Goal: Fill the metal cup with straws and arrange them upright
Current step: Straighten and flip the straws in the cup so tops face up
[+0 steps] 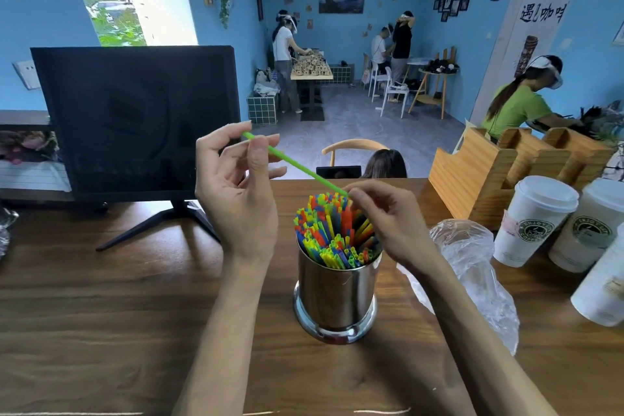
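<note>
Hands (243, 192) between monitor (135, 118) and bag (472, 267)

I count one metal cup (336, 294) packed with too many coloured straws (332, 230) to number, one loose green straw (297, 164), three lidded paper coffee cups (535, 219), one plastic bag (472, 267), one monitor (135, 118), two hands (236, 192).

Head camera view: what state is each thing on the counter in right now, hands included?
Metal cup: upright, packed with straws.
Coloured straws: standing in the cup, some leaning.
Green straw: out of the cup, tilted, pinched at both ends.
Left hand: pinching the upper end.
Right hand: pinching the lower end.
Plastic bag: crumpled.
Monitor: dark.
Paper cups: lidded, upright.
</note>
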{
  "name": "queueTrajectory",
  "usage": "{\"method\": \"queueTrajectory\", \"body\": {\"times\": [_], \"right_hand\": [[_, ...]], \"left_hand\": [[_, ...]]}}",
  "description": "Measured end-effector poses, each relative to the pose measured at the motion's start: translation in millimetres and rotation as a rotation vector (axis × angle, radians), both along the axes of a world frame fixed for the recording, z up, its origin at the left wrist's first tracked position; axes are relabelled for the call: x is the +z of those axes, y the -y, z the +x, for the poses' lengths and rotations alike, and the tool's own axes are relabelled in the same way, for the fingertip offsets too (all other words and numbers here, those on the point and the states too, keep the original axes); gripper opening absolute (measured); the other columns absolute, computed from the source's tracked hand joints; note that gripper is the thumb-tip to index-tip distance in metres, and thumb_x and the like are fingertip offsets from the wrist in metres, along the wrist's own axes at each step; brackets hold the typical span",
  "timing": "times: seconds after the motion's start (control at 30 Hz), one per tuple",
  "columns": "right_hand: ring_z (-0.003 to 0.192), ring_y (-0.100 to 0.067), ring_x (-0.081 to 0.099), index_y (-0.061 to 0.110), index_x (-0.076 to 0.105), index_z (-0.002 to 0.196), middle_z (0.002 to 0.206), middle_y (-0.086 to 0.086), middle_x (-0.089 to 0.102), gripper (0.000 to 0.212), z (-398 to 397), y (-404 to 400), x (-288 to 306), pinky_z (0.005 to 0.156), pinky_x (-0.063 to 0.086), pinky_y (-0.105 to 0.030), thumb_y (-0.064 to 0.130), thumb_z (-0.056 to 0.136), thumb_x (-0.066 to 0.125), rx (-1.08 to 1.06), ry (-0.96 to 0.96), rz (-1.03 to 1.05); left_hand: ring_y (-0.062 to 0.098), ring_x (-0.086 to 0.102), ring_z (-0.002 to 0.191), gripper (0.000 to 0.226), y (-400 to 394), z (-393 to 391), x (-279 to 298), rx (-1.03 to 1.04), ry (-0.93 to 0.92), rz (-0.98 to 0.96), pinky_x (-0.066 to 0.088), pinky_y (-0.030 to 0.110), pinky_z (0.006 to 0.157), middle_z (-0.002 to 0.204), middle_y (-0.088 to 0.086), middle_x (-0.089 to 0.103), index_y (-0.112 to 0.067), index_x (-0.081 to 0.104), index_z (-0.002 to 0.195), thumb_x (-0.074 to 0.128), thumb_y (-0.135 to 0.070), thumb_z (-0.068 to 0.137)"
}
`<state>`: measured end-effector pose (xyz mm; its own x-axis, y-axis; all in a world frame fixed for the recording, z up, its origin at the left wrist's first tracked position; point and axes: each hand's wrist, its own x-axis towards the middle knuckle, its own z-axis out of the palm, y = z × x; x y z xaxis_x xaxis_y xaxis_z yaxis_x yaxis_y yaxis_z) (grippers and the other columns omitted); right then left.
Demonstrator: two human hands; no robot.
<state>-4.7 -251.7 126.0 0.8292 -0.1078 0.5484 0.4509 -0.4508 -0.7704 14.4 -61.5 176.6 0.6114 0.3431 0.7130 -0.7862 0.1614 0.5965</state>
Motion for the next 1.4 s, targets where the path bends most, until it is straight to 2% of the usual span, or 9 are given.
{"method": "queueTrajectory", "body": {"times": [0.1,0.2,0.37,0.6,0.73,0.9,1.0,1.1,1.4], "right_hand": [[0.077,-0.018,0.069,0.012,0.073,0.097,0.08,-0.006,0.074,0.018,0,11,11,0.074,0.055,-0.027,0.027,0.087,0.07,0.009,0.024,0.452],[0.072,-0.019,0.074,0.013,0.069,0.09,0.073,-0.003,0.074,0.004,2,16,25,0.07,0.058,-0.026,0.016,0.088,0.07,0.018,0.071,0.849],[0.081,-0.021,0.074,0.014,0.069,0.096,0.085,0.003,0.071,0.005,1,17,52,0.068,0.059,-0.026,0.01,0.094,0.066,-0.004,0.189,1.048],[0.074,-0.024,0.075,0.014,0.066,0.105,0.091,-0.006,0.071,0.019,2,-2,69,0.068,0.06,-0.032,0.005,0.09,0.074,-0.171,0.528,0.537],[0.077,-0.013,0.075,0.02,0.071,0.102,0.091,0.004,0.073,0.013,6,-9,46,0.07,0.062,-0.035,0.015,0.091,0.075,-0.161,0.335,0.177],[0.086,-0.005,0.067,0.017,0.078,0.08,0.085,0.01,0.072,0.02,11,-17,-5,0.08,0.055,-0.035,0.035,0.088,0.078,-0.19,0.075,-0.124],[0.092,-0.003,0.066,0.021,0.08,0.081,0.089,0.015,0.072,0.019,10,-16,-13,0.081,0.055,-0.035,0.04,0.086,0.078,-0.204,0.029,-0.166],[0.094,-0.003,0.065,0.024,0.08,0.085,0.092,0.016,0.072,0.019,10,-15,-10,0.082,0.056,-0.036,0.043,0.085,0.077,-0.175,-0.005,-0.171],[0.1,-0.003,0.063,0.026,0.079,0.09,0.097,0.017,0.071,0.017,9,-16,-9,0.086,0.055,-0.034,0.042,0.086,0.075,-0.129,-0.05,-0.159]], "left_hand": [[0.024,0.072,0.084,0.014,-7,10,-12,-0.059,-0.142,-0.021,0.059,0.031,0.065,0.092,0.009,0.07,-0.021,0.057,0.098,0.069,-0.013,0.096],[0.012,0.068,0.075,0.016,-17,17,-23,-0.119,-0.276,0.189,0.056,0.029,0.069,0.08,0.002,0.069,-0.02,0.064,0.082,0.08,-0.023,0.081],[0.009,0.068,0.072,0.016,-22,15,-30,-0.218,-0.358,0.643,0.057,0.027,0.066,0.075,-0.007,0.074,-0.023,0.075,0.075,0.086,-0.034,0.071],[-0.003,0.057,0.082,0.013,-15,16,-41,-0.135,-0.317,1.008,0.041,0.011,0.065,0.089,-0.018,0.068,-0.033,0.076,0.084,0.083,-0.043,0.079],[0.0,0.058,0.088,0.005,-12,24,-48,-0.051,-0.34,0.886,0.042,0.008,0.068,0.096,-0.019,0.065,-0.033,0.073,0.095,0.074,-0.034,0.09],[-0.004,0.062,0.094,0.031,-7,39,-53,-0.093,-0.519,0.809,0.049,0.008,0.07,0.113,-0.016,0.067,-0.028,0.068,0.125,0.064,-0.04,0.097],[-0.007,0.065,0.09,0.027,-4,42,-57,-0.137,-0.562,0.767,0.049,0.003,0.067,0.098,-0.023,0.069,-0.026,0.075,0.117,0.067,-0.04,0.095],[-0.009,0.067,0.085,0.017,-2,44,-58,-0.118,-0.58,0.77,0.055,0.011,0.071,0.087,-0.023,0.072,-0.028,0.08,0.101,0.074,-0.039,0.09],[0.005,0.065,0.089,0.011,1,46,-52,-0.04,-0.606,0.699,0.051,0.018,0.071,0.09,-0.009,0.072,-0.018,0.077,0.091,0.07,-0.026,0.091]]}}
